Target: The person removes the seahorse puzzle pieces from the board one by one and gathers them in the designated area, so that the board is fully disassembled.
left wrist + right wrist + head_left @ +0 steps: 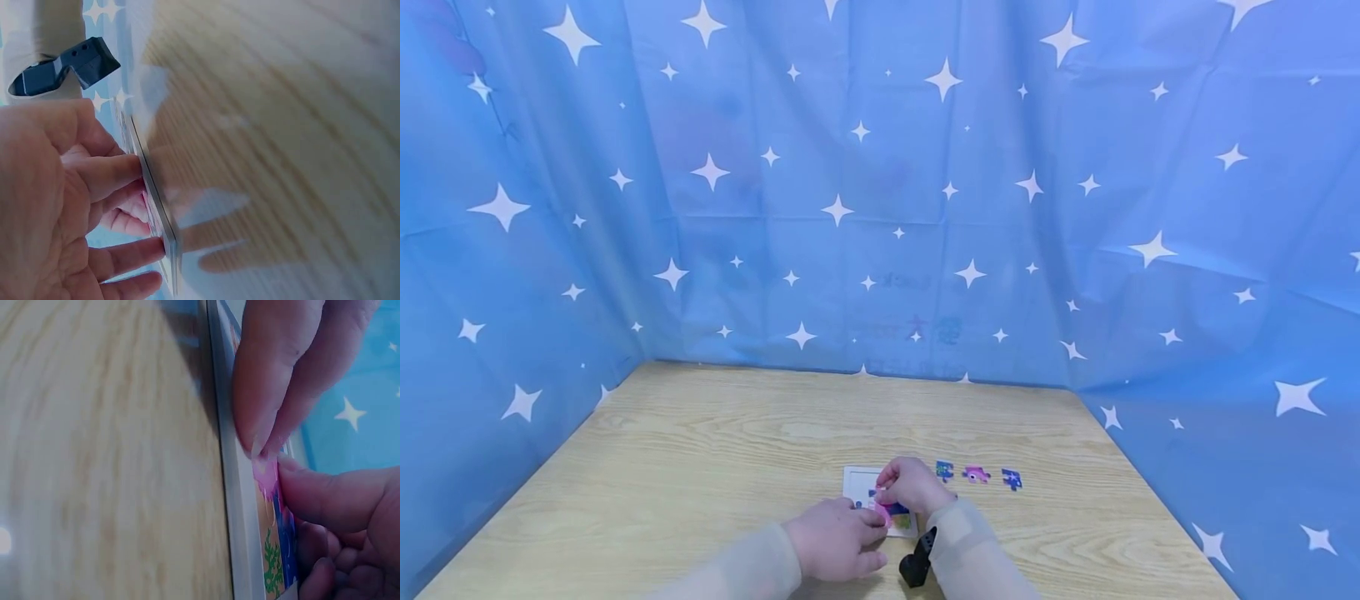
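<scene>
A shallow white-framed jigsaw tray [857, 475] lies on the table, partly filled with coloured pieces. Over its right half, the right hand [916, 485] pinches at a pink puzzle piece [266, 472], with its thumb [337, 495] at the edge and the other fingers curled behind. The left hand [838, 537] reaches in from the front left. Its fingers [128, 257] are stretched out and rest on the near side of the tray, fingertips against the pink piece. Both hands hide much of the picture.
To the right of the tray lie three loose puzzle pieces: a blue-green one [944, 471], a pink one [975, 474] and a dark blue one [1011, 478]. A black wrist camera [917, 560] is strapped on the right sleeve. Starry blue curtains [850, 250] surround the wooden table [700, 467].
</scene>
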